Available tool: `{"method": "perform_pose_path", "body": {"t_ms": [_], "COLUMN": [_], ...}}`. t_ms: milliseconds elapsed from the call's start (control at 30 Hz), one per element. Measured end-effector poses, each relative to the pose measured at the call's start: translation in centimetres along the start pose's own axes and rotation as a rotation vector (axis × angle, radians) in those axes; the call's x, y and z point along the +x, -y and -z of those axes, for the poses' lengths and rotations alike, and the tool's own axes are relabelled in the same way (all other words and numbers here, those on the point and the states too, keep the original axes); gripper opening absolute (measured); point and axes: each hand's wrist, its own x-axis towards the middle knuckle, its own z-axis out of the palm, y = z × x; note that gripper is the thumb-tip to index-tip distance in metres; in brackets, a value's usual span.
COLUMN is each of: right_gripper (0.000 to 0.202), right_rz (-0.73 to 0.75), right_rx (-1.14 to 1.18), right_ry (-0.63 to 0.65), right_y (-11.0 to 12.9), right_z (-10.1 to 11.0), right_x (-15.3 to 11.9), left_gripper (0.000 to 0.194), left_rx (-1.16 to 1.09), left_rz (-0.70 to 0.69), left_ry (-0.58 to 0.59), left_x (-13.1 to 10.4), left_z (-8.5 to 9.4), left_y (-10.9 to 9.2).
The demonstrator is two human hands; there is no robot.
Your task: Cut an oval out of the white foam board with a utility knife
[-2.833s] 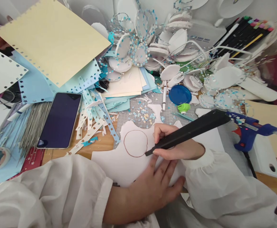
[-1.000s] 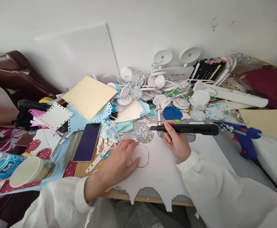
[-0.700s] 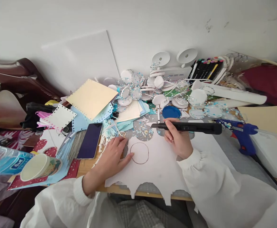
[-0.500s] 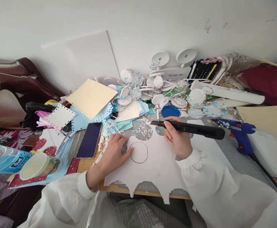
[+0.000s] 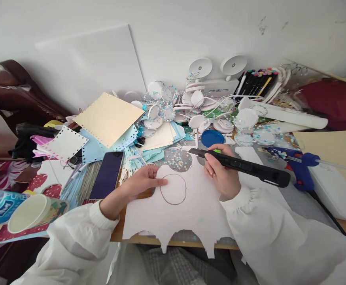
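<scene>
A white foam sheet (image 5: pixel 196 209) with scalloped cut-outs along its edges lies in front of me, lifted a little at the left. A circle is drawn on it in dark line. My left hand (image 5: pixel 144 180) pinches the sheet's upper left edge, thumb on top beside the circle, fingers curled beneath. My right hand (image 5: pixel 222 172) holds a black utility knife (image 5: pixel 244 166), its blade pointing left above the sheet's top edge, clear of the circle. Under the sheet lies a grey cutting mat (image 5: pixel 297 204).
A phone (image 5: pixel 106 175), a paper cup (image 5: pixel 32 213) and stacked coloured papers (image 5: pixel 109 118) are at the left. Behind are white discs with beaded wire and a blue lid (image 5: pixel 212 138). A blue glue gun (image 5: pixel 305 170) lies at the right.
My left hand has gone from lying on the sheet to gripping its edge, and the sheet has risen slightly. The knife's handle has tilted down at the right.
</scene>
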Motion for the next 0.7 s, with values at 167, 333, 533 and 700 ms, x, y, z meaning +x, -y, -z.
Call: {"method": "perform_pose_path", "body": {"t_ms": [167, 333, 533, 700], "right_gripper": [0.012, 0.011, 0.008, 0.006], "right_rz": [-0.021, 0.021, 0.122, 0.047], "right_rx": [0.036, -0.254, -0.595, -0.553], "right_ry": [-0.005, -0.006, -0.003, 0.020], "right_y": [0.4, -0.1, -0.8, -0.8], "right_z": [-1.7, -3.8, -4.0, -3.8], "right_x": [-0.1, -0.9, -1.3, -1.2], "left_gripper": [0.025, 0.027, 0.028, 0.029], "left_rx": [-0.028, 0.116, 0.474, 0.341], "left_rz": [-0.020, -0.114, -0.135, -0.114], "left_ry": [0.018, -0.008, -0.103, -0.026], "left_x": [0.7, 1.1, 0.9, 1.0], "left_z": [0.5, 0.5, 0.8, 1.1], "left_y": [0.3, 0.6, 1.1, 1.4]}}
